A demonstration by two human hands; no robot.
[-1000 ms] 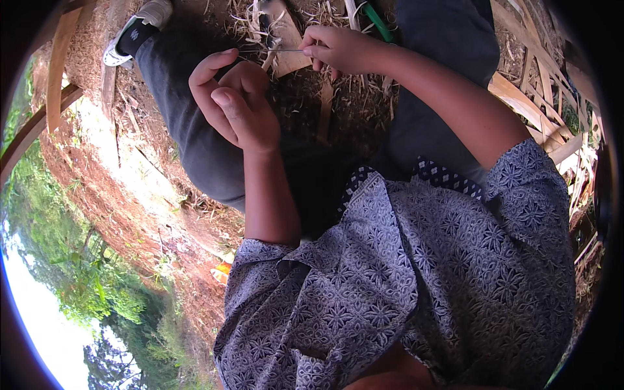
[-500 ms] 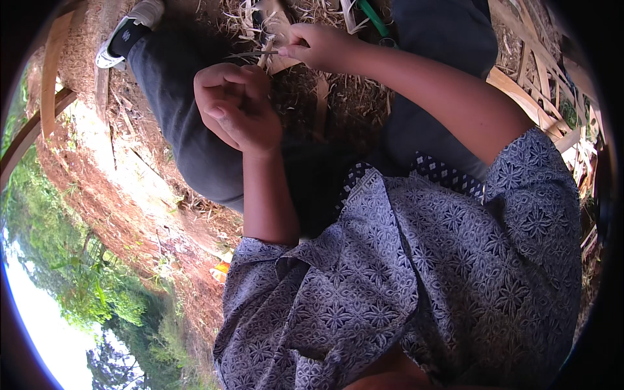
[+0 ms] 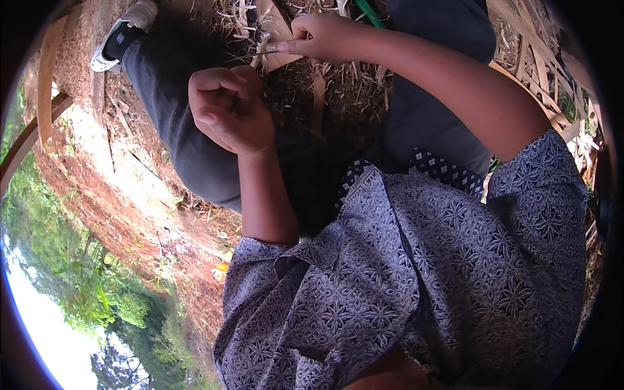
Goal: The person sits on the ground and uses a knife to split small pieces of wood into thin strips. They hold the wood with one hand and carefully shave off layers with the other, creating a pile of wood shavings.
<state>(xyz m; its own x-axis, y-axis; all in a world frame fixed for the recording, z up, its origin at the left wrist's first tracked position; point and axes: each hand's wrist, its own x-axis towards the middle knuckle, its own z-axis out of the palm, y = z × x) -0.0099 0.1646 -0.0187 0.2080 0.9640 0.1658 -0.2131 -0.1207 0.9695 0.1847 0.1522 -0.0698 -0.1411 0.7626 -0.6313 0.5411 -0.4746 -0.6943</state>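
My left hand [image 3: 231, 114] is raised above the dark trouser leg [image 3: 195, 153], palm up, with its fingers and thumb curled in. Whether anything lies inside that curl is hidden. Farther off and to the right, my right hand [image 3: 325, 38] pinches a thin, dark, blade-like strip [image 3: 265, 52]. The strip points left, passing just beyond the left fingertips. Its other end is covered by the right fingers. Beneath the strip lies a flat pale piece of wood or bamboo [image 3: 276, 29], with curled shavings [image 3: 242, 23] beside it.
Shavings litter the brown ground [image 3: 299, 107] between my legs. A green rod-like thing [image 3: 369, 13] lies near the right knee. Long pale split strips [image 3: 536, 68] are heaped at the right, and a curved strip [image 3: 47, 84] stands at the far left, near a shoe [image 3: 123, 36].
My right hand has risen slightly away from me, and its elbow has swung outward to the right. My left hand has shifted a little left, still curled.
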